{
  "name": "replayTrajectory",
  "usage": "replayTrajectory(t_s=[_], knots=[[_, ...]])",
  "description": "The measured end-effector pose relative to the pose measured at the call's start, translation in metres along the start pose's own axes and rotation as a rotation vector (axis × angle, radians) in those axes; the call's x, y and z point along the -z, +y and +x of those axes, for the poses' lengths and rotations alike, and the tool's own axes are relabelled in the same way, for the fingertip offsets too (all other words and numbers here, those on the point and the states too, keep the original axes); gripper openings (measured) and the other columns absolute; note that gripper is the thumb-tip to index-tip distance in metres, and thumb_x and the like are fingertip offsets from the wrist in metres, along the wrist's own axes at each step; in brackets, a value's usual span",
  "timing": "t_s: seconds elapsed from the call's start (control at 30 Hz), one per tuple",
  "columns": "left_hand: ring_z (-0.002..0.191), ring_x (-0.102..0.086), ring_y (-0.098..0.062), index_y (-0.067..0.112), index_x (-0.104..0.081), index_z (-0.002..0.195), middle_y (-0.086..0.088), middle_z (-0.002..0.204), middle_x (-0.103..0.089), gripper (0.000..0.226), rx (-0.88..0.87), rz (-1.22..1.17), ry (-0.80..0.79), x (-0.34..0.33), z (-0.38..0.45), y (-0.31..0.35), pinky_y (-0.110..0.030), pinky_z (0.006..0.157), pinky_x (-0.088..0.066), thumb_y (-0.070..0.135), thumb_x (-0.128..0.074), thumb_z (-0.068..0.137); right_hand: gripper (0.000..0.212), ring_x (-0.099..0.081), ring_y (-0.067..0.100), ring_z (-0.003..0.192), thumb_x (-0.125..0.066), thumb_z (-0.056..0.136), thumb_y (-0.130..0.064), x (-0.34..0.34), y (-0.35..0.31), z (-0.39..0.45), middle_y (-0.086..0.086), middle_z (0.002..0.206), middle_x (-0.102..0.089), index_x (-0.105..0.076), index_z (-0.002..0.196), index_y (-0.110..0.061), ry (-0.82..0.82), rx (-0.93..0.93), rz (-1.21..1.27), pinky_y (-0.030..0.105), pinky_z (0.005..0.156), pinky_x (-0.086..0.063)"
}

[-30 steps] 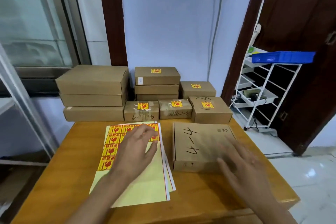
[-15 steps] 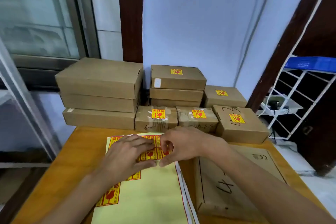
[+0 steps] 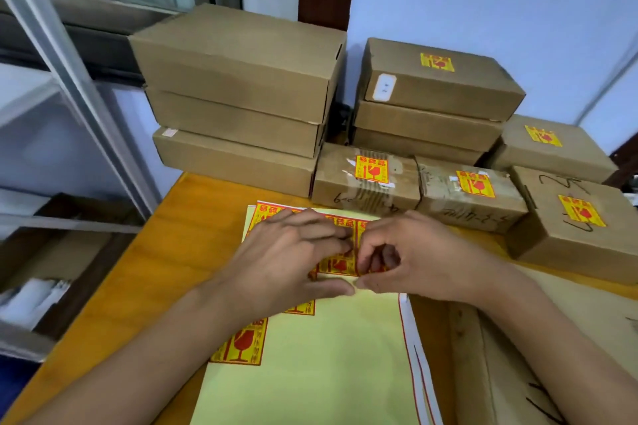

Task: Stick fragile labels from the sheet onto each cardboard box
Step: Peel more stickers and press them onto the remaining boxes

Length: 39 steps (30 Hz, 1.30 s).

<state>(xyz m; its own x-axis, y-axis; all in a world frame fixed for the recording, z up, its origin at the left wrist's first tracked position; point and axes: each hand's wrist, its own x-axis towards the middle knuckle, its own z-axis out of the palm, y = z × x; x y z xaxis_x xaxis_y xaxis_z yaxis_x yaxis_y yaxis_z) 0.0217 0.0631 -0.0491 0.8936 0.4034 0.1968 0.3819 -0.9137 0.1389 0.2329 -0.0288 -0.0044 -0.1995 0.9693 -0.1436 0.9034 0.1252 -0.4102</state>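
Note:
A pale yellow label sheet point(image 3: 331, 355) lies on the wooden table point(image 3: 165, 272), with red-and-yellow fragile labels point(image 3: 241, 345) left along its top and left side. My left hand point(image 3: 286, 262) lies flat on the sheet's upper part, fingers spread. My right hand point(image 3: 407, 259) is curled beside it, thumb and fingertips pinching at a label's edge point(image 3: 340, 266) on the sheet. A flat cardboard box point(image 3: 518, 355) with handwriting lies to the right, under my right forearm, no label visible on it. Small labelled boxes point(image 3: 369, 179) stand behind the sheet.
Three large plain boxes point(image 3: 238, 79) are stacked at the back left. A second stack point(image 3: 435, 93) with a labelled top box stands at the back centre, more labelled boxes point(image 3: 580, 214) at the right. A metal shelf frame point(image 3: 69, 79) stands left of the table.
The view has closed in on the sheet. My right hand left the flat box, crossed to the sheet and now pinches at a label beside my left hand.

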Motion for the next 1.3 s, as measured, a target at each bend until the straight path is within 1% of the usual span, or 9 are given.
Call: replayTrajectory(t_s=[0.23, 0.33, 0.43, 0.57, 0.7, 0.87, 1.03, 1.17, 1.3], knots=[[0.14, -0.036, -0.002, 0.042, -0.05, 0.143, 0.026, 0.149, -0.046, 0.08, 0.051, -0.019, -0.062, 0.005, 0.001, 0.002, -0.034, 0.114, -0.034, 0.088, -0.032, 0.079, 0.003, -0.066, 0.008, 0.076, -0.08, 0.089, -0.033, 0.002, 0.004, -0.001, -0.017, 0.084, -0.072, -0.079, 0.089, -0.031, -0.002, 0.004, 0.13, 0.016, 0.064, -0.045], [0.141, -0.032, 0.0, 0.044, -0.047, 0.145, 0.027, 0.151, -0.043, 0.081, 0.063, -0.017, -0.07, 0.006, 0.0, 0.004, -0.032, 0.116, -0.029, 0.089, -0.033, 0.078, 0.01, -0.065, 0.007, 0.077, -0.081, 0.087, -0.041, 0.002, 0.002, -0.002, -0.015, 0.084, -0.071, -0.078, 0.089, -0.031, -0.014, -0.013, 0.117, 0.02, 0.063, -0.048], [0.141, -0.033, 0.0, 0.044, -0.049, 0.144, 0.027, 0.15, -0.044, 0.085, 0.065, -0.009, -0.069, 0.006, 0.001, 0.003, -0.032, 0.115, -0.03, 0.09, -0.028, 0.076, 0.024, -0.063, 0.005, 0.08, -0.081, 0.082, -0.055, 0.0, -0.002, -0.002, -0.016, 0.087, -0.069, -0.073, 0.091, -0.033, -0.028, -0.024, 0.031, 0.028, 0.067, -0.052], [0.14, -0.034, 0.0, 0.044, -0.05, 0.143, 0.026, 0.149, -0.046, 0.082, 0.071, -0.009, -0.076, 0.007, 0.0, 0.005, -0.031, 0.114, -0.03, 0.089, -0.033, 0.077, 0.016, -0.062, 0.003, 0.081, -0.079, 0.086, -0.049, 0.002, -0.006, -0.003, -0.019, 0.085, -0.067, -0.076, 0.09, -0.034, 0.007, -0.008, -0.055, 0.022, 0.063, -0.043], [0.143, -0.031, -0.002, 0.042, -0.046, 0.146, 0.025, 0.153, -0.042, 0.078, 0.067, 0.001, -0.078, 0.009, 0.001, 0.007, -0.033, 0.118, -0.026, 0.086, -0.04, 0.081, 0.012, -0.058, 0.002, 0.076, -0.073, 0.089, -0.046, 0.006, -0.016, -0.004, -0.02, 0.087, -0.066, -0.076, 0.094, -0.036, 0.022, 0.042, -0.266, 0.02, 0.06, -0.033], [0.143, -0.03, -0.005, 0.039, -0.046, 0.146, 0.021, 0.153, -0.042, 0.079, 0.061, 0.008, -0.068, 0.006, 0.0, 0.006, -0.036, 0.119, -0.023, 0.085, -0.04, 0.083, 0.015, -0.058, 0.005, 0.079, -0.065, 0.09, -0.044, 0.008, -0.027, 0.0, -0.017, 0.09, -0.066, -0.073, 0.098, -0.034, 0.014, 0.061, -0.457, 0.026, 0.064, -0.042], [0.139, -0.038, -0.008, 0.034, -0.052, 0.143, 0.016, 0.148, -0.051, 0.079, 0.003, -0.005, -0.028, 0.007, -0.001, 0.002, -0.037, 0.116, -0.03, 0.084, -0.039, 0.084, 0.028, -0.057, 0.002, 0.082, -0.064, 0.091, -0.06, 0.012, -0.036, -0.003, -0.017, 0.098, -0.063, -0.07, 0.104, -0.036, -0.045, 0.065, -0.452, 0.018, 0.059, -0.029], [0.132, -0.048, -0.012, 0.031, -0.056, 0.139, 0.01, 0.141, -0.059, 0.074, -0.043, 0.056, -0.019, 0.006, 0.0, 0.004, -0.038, 0.109, -0.041, 0.081, -0.038, 0.088, 0.022, -0.061, 0.009, 0.087, -0.064, 0.094, -0.052, 0.009, -0.042, -0.006, -0.015, 0.098, -0.066, -0.072, 0.104, -0.033, -0.037, 0.07, -0.542, 0.028, 0.065, -0.042], [0.128, -0.051, -0.013, 0.032, -0.059, 0.135, 0.01, 0.137, -0.061, 0.071, -0.044, 0.064, 0.005, 0.008, -0.001, 0.005, -0.038, 0.105, -0.044, 0.08, -0.041, 0.087, 0.016, -0.063, 0.01, 0.084, -0.064, 0.094, -0.043, 0.009, -0.048, -0.004, -0.012, 0.092, -0.07, -0.075, 0.096, -0.032, -0.071, 0.024, -0.566, 0.028, 0.066, -0.045]])
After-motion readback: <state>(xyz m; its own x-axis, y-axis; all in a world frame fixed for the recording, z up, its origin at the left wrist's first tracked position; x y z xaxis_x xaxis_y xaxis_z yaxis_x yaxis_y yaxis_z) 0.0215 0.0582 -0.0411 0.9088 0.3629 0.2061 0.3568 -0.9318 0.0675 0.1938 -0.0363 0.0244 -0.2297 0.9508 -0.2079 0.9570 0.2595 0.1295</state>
